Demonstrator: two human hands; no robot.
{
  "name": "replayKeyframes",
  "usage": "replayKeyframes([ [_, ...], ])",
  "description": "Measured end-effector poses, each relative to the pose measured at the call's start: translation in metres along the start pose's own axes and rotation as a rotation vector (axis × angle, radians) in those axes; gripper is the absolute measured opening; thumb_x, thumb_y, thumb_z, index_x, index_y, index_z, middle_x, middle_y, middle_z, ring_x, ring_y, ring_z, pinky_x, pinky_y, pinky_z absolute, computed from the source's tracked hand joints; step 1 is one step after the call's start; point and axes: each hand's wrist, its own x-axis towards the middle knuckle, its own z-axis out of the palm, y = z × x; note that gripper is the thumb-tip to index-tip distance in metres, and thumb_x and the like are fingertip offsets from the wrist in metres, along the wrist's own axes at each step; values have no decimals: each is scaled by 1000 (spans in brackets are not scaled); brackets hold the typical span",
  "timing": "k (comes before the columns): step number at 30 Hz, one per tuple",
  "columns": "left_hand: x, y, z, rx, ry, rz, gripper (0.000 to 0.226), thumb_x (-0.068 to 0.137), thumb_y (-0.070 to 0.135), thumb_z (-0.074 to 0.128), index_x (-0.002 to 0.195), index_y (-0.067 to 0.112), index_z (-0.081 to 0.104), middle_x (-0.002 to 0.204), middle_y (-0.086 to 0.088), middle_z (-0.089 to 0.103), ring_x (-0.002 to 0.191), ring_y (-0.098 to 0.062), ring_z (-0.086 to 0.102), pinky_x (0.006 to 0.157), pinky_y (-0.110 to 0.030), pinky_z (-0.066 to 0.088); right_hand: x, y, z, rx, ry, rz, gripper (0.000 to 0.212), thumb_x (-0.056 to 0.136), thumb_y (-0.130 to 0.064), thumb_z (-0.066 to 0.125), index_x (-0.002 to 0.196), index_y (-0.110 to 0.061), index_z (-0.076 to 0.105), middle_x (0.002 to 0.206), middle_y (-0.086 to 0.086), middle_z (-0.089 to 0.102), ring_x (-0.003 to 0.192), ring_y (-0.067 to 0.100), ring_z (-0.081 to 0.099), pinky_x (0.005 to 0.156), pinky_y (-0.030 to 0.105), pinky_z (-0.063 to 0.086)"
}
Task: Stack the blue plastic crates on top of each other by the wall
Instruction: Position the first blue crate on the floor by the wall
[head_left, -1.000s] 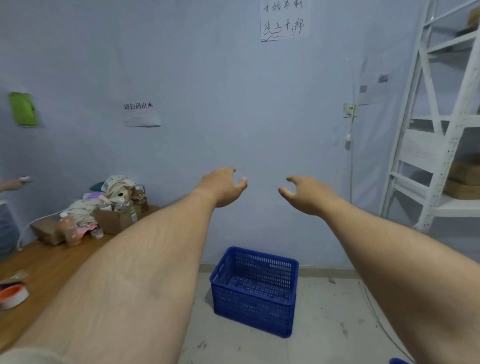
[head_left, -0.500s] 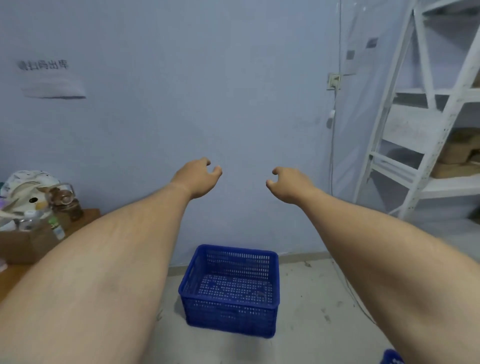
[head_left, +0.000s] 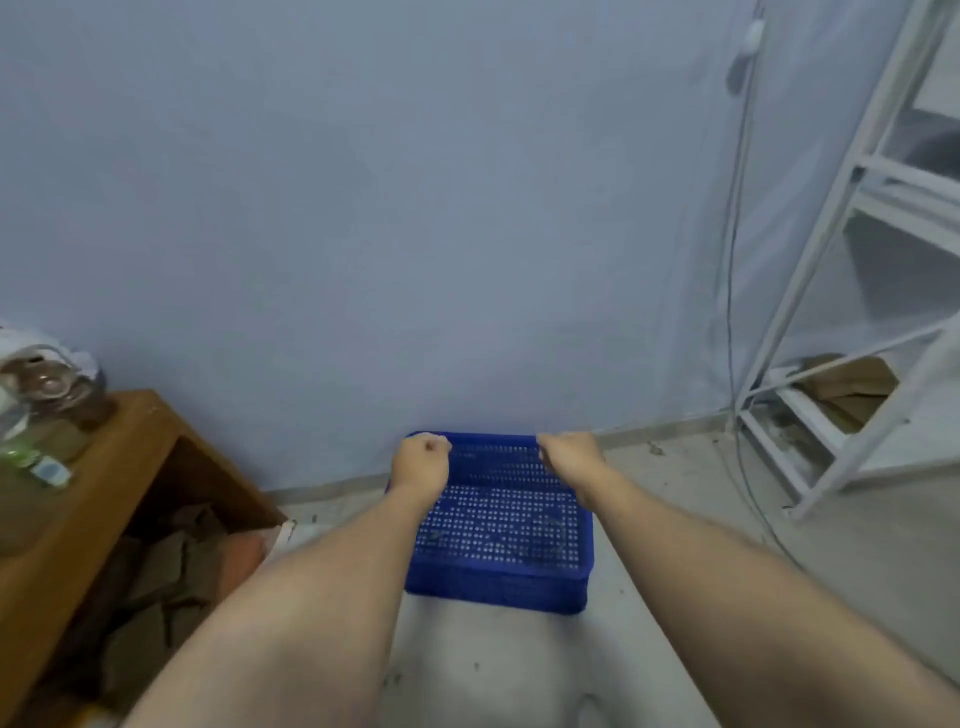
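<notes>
One blue plastic crate (head_left: 498, 577) with perforated walls and floor sits on the floor, close to the pale blue wall. Nothing lies in it. Both my bare arms stretch out over it. My left hand (head_left: 420, 464) is curled into a fist in front of the crate's far left corner. My right hand (head_left: 571, 458) is curled the same way over the far right corner. Nothing shows in either hand, and I cannot tell whether they touch the rim. No other crate is in view.
A wooden table (head_left: 98, 499) with a glass jar (head_left: 57, 395) and clutter stands at the left, with cardboard scraps (head_left: 171, 582) under it. A white metal shelf rack (head_left: 841, 291) fills the right. A cable (head_left: 732, 260) hangs down the wall to the grey floor (head_left: 519, 670).
My view has tilted down and closer to the crate. Both hands have dropped from chest height to over the crate's far corners, and the fingers have curled tighter.
</notes>
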Motion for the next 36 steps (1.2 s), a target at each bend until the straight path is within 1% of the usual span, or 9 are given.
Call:
replayKeyframes([
  [5, 58, -39, 38, -410, -96, -543, 56, 83, 59, 40, 105, 12, 64, 90, -5, 65, 81, -25, 60, 74, -38, 50, 76, 43, 13, 86, -90, 271, 19, 93, -7, 49, 75, -12, 52, 78, 6, 53, 73, 23, 52, 59, 29, 45],
  [9, 93, -56, 54, -517, -187, -712, 63, 91, 58, 29, 131, 13, 48, 134, -12, 50, 125, -30, 48, 100, -43, 41, 112, 71, 34, 172, -95, 431, 6, 91, -6, 50, 94, -7, 54, 97, 13, 56, 80, 25, 54, 67, 34, 49],
  [13, 133, -76, 75, -529, -232, -791, 67, 95, 53, 29, 142, 8, 38, 152, -15, 36, 139, -32, 36, 114, -46, 29, 144, 88, 52, 191, -93, 525, 33, 91, -5, 50, 123, 3, 57, 102, 13, 55, 91, 24, 55, 85, 41, 51],
  [19, 200, -131, 101, -488, -313, -864, 63, 95, 50, 35, 143, 9, 37, 151, -13, 37, 137, -32, 38, 112, -46, 34, 175, 114, 88, 445, 126, 699, 42, 100, -11, 37, 136, 9, 44, 133, 26, 57, 128, 40, 53, 114, 46, 34],
  [23, 241, -177, 115, -432, -234, -842, 37, 95, 39, 44, 122, 13, 46, 108, -1, 53, 91, -23, 56, 90, -37, 47, 193, 146, 129, 577, 251, 781, 43, 100, -12, 35, 137, 6, 42, 138, 25, 53, 121, 38, 57, 107, 43, 40],
  [26, 274, -226, 126, -364, -225, -856, 46, 92, 38, 50, 131, 13, 45, 112, -1, 50, 111, -27, 52, 104, -43, 42, 216, 184, 168, 599, 219, 842, 49, 100, -16, 35, 146, 0, 34, 146, 21, 46, 133, 33, 48, 114, 43, 36],
  [29, 307, -291, 140, -241, -220, -856, 14, 90, 29, 56, 87, 17, 51, 81, 1, 44, 76, -19, 46, 74, -36, 47, 248, 227, 200, 594, 188, 912, 51, 99, -18, 39, 147, -3, 35, 150, 20, 42, 138, 34, 43, 116, 44, 34],
  [31, 327, -331, 151, -179, -202, -858, 11, 88, 23, 59, 87, 15, 51, 81, -2, 44, 69, -18, 42, 68, -35, 42, 273, 257, 211, 556, 200, 953, 48, 97, -18, 42, 142, -2, 42, 144, 21, 47, 138, 35, 41, 115, 44, 34],
  [36, 363, -398, 173, -189, -94, -938, 71, 85, 19, 64, 145, 5, 29, 147, -9, 39, 130, -31, 40, 107, -41, 36, 326, 305, 227, 519, 256, 918, 48, 94, -17, 46, 141, -9, 39, 150, 15, 39, 138, 32, 39, 114, 43, 32],
])
